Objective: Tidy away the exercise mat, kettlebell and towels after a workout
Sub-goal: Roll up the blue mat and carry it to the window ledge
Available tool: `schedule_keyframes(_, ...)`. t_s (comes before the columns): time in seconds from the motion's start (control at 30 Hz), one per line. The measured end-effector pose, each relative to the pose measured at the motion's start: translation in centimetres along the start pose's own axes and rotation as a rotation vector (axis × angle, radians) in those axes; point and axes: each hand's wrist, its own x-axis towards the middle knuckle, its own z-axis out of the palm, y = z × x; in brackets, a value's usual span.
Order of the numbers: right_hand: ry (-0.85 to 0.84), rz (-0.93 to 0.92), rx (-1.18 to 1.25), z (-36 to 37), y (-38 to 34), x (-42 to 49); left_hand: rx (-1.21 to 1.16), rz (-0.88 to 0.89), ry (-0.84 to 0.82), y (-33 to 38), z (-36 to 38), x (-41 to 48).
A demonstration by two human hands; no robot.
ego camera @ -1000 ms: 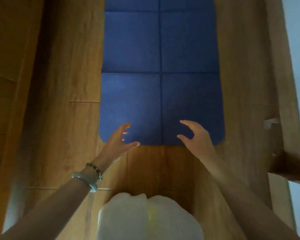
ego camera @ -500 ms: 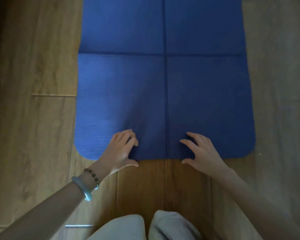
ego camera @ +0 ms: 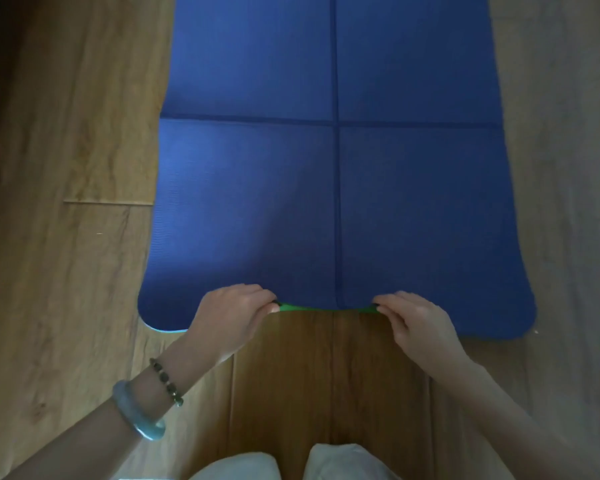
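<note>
The blue exercise mat (ego camera: 336, 185) lies flat on the wooden floor (ego camera: 66, 237), its long axis running straight away from me and its near short edge raised enough to show the green underside (ego camera: 291, 308). My left hand (ego camera: 229, 317) and right hand (ego camera: 420, 327) each take a pinching grip on that edge, one on either side of the centre crease and equally near it. I judge the roll goes forward.

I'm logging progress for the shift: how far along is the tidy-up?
Done: nothing yet; the mat lies unrolled on the floor. In hand: the left hand and right hand pinch its near edge, lifted enough to show the green underside. Left: rolling or folding the mat and stowing it; kettlebell and towels are out of view, so their state is unknown.
</note>
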Motion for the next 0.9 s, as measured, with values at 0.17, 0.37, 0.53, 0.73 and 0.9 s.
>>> schedule_keyframes(0.17,-0.018,0.083,-0.013,0.7,0.5,2.5,0.122,-0.073,0.103,1.0,0.6,1.8)
schedule_keyframes(0.37,-0.068,-0.049,-0.012,-0.1,2.0,4.2,0.069,0.313,0.104,-1.9,1.3,1.7)
schedule_keyframes(0.53,-0.114,-0.156,-0.075,0.6,3.0,5.7,0.067,0.465,0.158,-3.5,1.8,2.9)
schedule_keyframes(0.73,-0.064,-0.157,-0.036,1.2,3.5,5.4,-0.023,0.475,0.174,-4.0,2.3,3.2)
schedule_keyframes(0.9,-0.058,-0.146,-0.043,1.0,3.5,5.4,0.004,0.503,0.158,-4.0,2.2,3.2)
